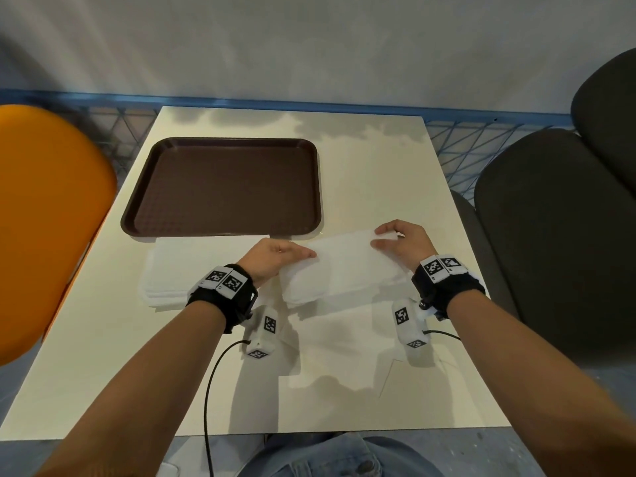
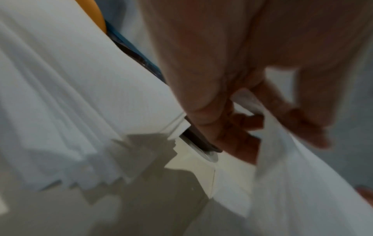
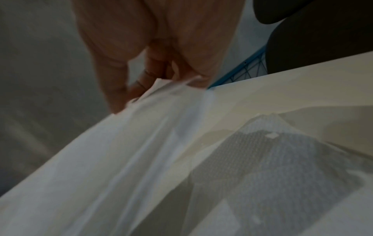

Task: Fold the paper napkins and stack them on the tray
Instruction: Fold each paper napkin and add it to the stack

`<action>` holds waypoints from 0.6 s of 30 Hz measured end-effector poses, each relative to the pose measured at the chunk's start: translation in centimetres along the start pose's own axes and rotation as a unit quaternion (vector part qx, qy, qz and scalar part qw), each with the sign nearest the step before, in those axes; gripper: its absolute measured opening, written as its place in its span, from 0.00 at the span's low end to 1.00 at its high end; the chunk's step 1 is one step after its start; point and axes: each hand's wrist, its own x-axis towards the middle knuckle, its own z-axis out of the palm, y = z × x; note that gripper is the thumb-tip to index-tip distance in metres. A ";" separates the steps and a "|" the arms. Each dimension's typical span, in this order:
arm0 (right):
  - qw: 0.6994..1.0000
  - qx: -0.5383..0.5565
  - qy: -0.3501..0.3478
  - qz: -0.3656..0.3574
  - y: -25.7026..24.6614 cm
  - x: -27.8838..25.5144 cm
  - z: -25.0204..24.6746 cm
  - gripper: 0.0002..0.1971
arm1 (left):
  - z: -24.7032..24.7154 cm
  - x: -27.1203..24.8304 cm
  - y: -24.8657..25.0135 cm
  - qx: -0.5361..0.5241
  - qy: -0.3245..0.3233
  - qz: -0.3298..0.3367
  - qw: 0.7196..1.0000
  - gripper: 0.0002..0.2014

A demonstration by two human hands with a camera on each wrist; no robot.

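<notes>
At 6 o'clock of the tray (image 1: pixel 311 187) | my left hand (image 1: pixel 272 258) and right hand (image 1: pixel 401 241) pinch the napkin (image 1: pixel 344 266) ends, lifted for folding | stack (image 1: pixel 172 270) waits at 9 o'clock.

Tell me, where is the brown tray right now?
In the head view the brown tray sits on the table's far left part, just beyond the pile of napkins and the left hand.

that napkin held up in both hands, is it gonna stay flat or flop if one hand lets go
Likely flop: the napkin is thin paper, sagging and rippling between the left hand and right hand. Probably very light, so it may drift. It looks easy to tear if tugged.
</notes>
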 end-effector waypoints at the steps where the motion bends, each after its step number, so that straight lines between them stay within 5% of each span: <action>1: 1.000 -0.022 -0.005 -0.018 0.5 0.2 0.0 0.09 | 0.2 0.4 -0.4 0.039 0.019 0.016 0.999 0.07; 5: 0.997 -0.067 -0.024 -0.008 2.5 0.4 -0.3 0.15 | 0.9 1.9 -1.6 0.125 0.040 -0.016 0.991 0.17; 7: 0.993 -0.107 -0.051 0.017 3.5 0.1 -0.1 0.16 | 1.7 2.4 -2.2 0.249 0.048 -0.020 0.967 0.20; 10: 0.966 -0.247 -0.076 0.003 5.2 -1.1 1.1 0.24 | 3.7 2.3 -3.4 0.493 0.018 0.002 0.870 0.24; 13: 0.897 -0.419 -0.108 -0.093 5.8 -1.9 2.8 0.32 | 5.4 2.2 -4.4 0.659 -0.042 0.026 0.751 0.36; 18: 0.818 -0.500 -0.256 -0.124 5.7 -2.3 5.6 0.31 | 6.8 1.8 -5.3 0.685 -0.146 -0.025 0.713 0.36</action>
